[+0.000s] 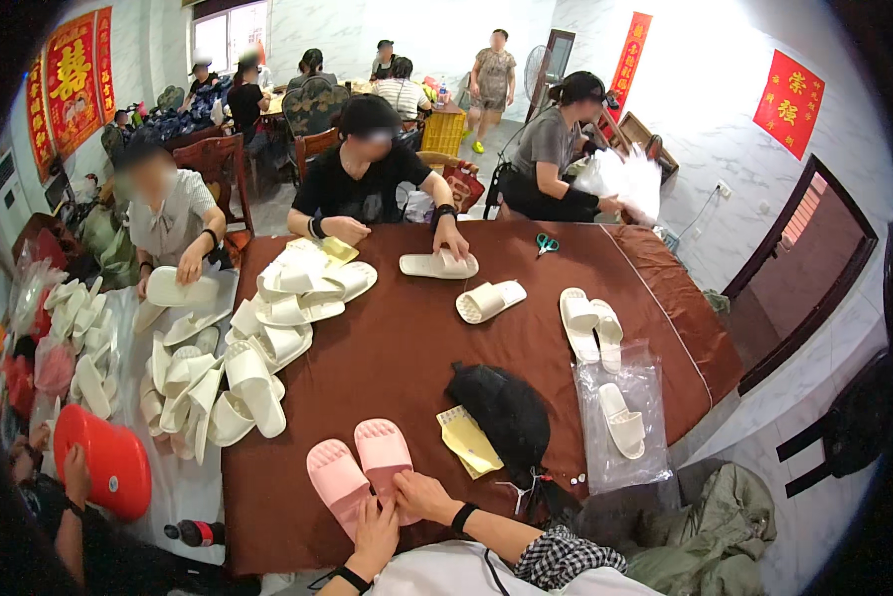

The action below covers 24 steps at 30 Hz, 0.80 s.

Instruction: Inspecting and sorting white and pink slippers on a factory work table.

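Observation:
A pair of pink slippers lies at the near edge of the brown-covered table, the left slipper [335,481] and the right slipper [383,449] side by side with toes pointing away from me. My left hand [374,536] is closed on the heel end of the left one. Fingers of my right hand [422,496] grip the right one near its inner edge; its heel is partly hidden behind the hand. To the right lie yellow sticker sheets [468,441] and a black cap [504,412].
Many cream slippers [257,382] are heaped on the left. Across the table, a co-worker's hand [451,238] touches a cream slipper [426,265]. Green scissors [546,244] lie at the far edge. On the right are cream slippers [593,328] and a clear plastic bag [655,397]. A red stool [103,462] stands left.

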Tool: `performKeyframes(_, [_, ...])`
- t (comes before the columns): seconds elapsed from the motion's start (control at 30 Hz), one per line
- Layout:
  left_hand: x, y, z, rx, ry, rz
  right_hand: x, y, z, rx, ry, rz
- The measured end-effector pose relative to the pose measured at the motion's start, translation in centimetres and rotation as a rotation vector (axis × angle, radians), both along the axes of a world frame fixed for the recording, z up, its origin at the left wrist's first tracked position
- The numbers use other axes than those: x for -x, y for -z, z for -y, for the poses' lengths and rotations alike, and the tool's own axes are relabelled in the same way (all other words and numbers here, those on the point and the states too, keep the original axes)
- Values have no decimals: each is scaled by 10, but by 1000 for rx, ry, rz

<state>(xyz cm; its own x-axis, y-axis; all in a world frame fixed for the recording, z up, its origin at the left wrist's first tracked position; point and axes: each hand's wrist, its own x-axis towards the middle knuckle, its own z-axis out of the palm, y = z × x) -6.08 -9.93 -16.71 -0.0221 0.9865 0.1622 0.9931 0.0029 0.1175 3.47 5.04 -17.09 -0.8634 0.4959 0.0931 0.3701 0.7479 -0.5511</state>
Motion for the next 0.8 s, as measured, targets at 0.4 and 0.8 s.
performKeyframes(0.4, [2, -6, -17, 38, -94, 104, 3, 0, -31, -85, -142, -104])
performKeyframes(0.8, [1, -5, -5, 65, -98, 28, -7, 1, -32, 269, -106, -123])
